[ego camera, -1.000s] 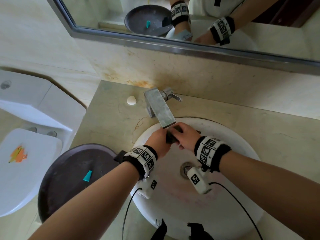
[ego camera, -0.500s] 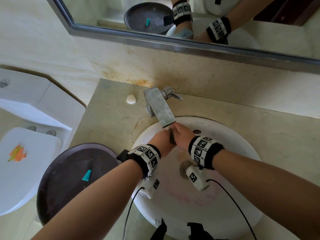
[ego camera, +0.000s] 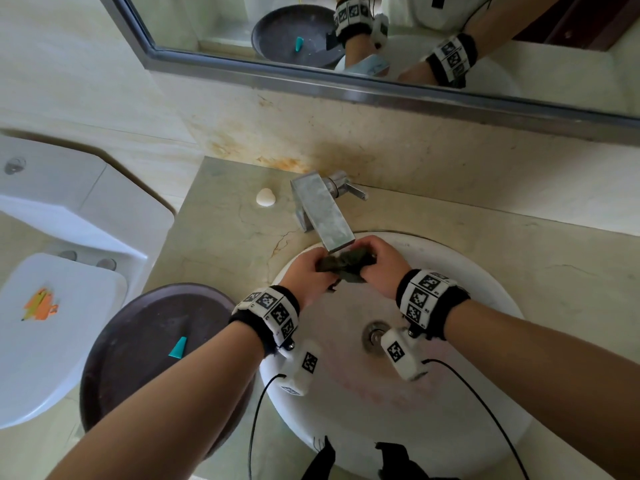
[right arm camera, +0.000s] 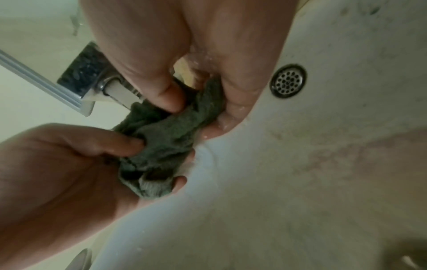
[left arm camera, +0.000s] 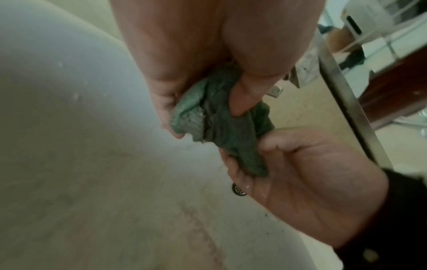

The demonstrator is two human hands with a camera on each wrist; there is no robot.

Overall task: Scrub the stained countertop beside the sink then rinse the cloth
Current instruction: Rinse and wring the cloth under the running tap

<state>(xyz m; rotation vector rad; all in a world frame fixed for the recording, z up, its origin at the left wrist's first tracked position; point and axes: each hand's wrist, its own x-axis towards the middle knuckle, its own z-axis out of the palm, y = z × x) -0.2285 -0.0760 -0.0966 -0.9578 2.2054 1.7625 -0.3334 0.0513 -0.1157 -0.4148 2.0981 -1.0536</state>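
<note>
Forearms reach from the bottom of the frame over the round white ceramic sink (ego camera: 491, 403). At the middle of the head view, the left hand (ego camera: 310, 275) and the right hand (ego camera: 382, 271) each pinch one end of the crumpled dark green cloth (ego camera: 346, 265), thumbs pressed into it. They hold it directly under the square metal faucet (ego camera: 322, 213), probably so water falls on it and drips into the basin, not on the beige stone table (ego camera: 225, 237). Rinsing seems in progress. The wrist views show wet fingers and the overflow hole (right arm camera: 289, 81), hidden from above. Whether water runs, I cannot tell.
</note>
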